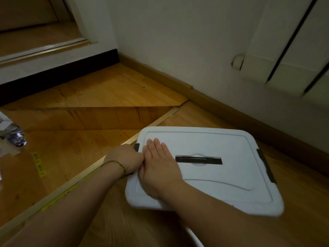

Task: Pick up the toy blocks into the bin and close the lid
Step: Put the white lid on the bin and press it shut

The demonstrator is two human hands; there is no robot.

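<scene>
The right hand (160,164) is pressing flat, fingers straight, on the left end of the pale grey rectangular plastic lid (222,184); the left hand (124,159) is curling over the black latch (136,146) there.

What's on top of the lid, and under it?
Right hand lies flat on the lid, beside its black handle; left hand at the left edge. Underneath is covered, unseen.
</scene>
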